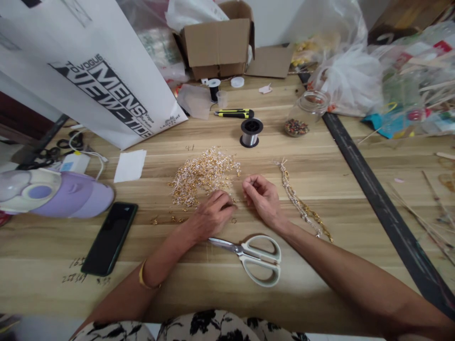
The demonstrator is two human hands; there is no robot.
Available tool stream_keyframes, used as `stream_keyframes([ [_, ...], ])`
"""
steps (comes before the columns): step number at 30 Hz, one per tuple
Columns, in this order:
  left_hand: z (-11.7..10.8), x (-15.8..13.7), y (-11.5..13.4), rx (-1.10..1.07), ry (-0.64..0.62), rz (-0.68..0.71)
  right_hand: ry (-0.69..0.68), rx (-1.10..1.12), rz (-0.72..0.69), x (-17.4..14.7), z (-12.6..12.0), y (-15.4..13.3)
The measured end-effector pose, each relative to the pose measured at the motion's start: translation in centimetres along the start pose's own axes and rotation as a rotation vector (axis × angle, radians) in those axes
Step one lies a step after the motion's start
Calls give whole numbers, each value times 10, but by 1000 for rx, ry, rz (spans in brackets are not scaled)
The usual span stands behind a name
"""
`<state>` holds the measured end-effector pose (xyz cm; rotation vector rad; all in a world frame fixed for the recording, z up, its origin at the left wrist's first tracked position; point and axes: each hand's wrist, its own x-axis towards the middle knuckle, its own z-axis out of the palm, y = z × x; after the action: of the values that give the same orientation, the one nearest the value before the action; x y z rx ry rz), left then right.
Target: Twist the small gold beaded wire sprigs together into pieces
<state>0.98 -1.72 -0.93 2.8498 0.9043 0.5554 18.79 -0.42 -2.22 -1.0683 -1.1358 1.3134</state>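
My left hand rests on the table at the lower right edge of a pile of small gold and silver-coloured beads or findings. Its fingers are curled together and pointing right; whatever they pinch is too small to name. A short gap to the right, my right hand has its thumb and forefinger pressed together, the contents hidden. A small ring lies just below the left fingertips. Scissors with pale handles lie below both hands. Beaded gold and silver strands stretch out to the right of my right hand.
Behind the hands stand a spool of wire, a yellow-black utility knife and a glass jar of beads. A phone and a purple bottle lie left. A white bag and cardboard box occupy the back.
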Motion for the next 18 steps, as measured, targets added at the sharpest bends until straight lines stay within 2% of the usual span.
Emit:
stream_keyframes([
  [7, -2, 0, -1, 3, 16, -186, -4, -6, 6, 0, 0, 0],
  [13, -2, 1, -1, 2, 6, -200, -3, -17, 3, 0, 1, 1],
  [18, -1, 0, -4, -35, 62, -203, -5, -22, 4, 0, 1, -1],
])
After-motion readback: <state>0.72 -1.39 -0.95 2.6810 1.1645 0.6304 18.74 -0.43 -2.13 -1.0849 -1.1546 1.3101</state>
